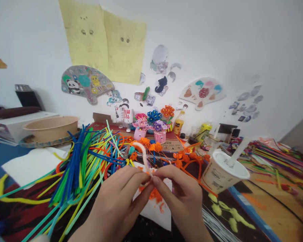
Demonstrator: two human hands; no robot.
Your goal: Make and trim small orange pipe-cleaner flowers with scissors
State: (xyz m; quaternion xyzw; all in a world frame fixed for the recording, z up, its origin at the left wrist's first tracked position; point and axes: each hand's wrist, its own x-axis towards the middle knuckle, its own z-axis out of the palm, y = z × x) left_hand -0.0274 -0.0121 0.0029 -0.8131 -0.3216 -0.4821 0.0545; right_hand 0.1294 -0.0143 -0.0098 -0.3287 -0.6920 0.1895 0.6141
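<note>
At frame left I see fuzzy blue stems (pixel 76 158) bundled; at lower centre, my left hand (pixel 121 191) and right hand (pixel 183 193) pinch a curved, fluffy pale pipe cleaner (pixel 144 154); right of centre, a tapered paper cup (pixel 218 176).

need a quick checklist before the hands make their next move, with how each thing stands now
1. Left hand has a grip on the pale fuzzy stem: ok, its fingertips pinch it.
2. Right hand is at the same spot: ok, thumb and finger meet there too.
3. Pinched end of the stem is in sight: cannot tell, the fingertips cover it.
4. White sheet under the hands is free of scraps: not ok, orange fuzz lies on it.
5. Paper cup has its lid on: ok, a white straw stands in it.
6. Coloured stems at left are sorted: not ok, several colours overlap.
</note>
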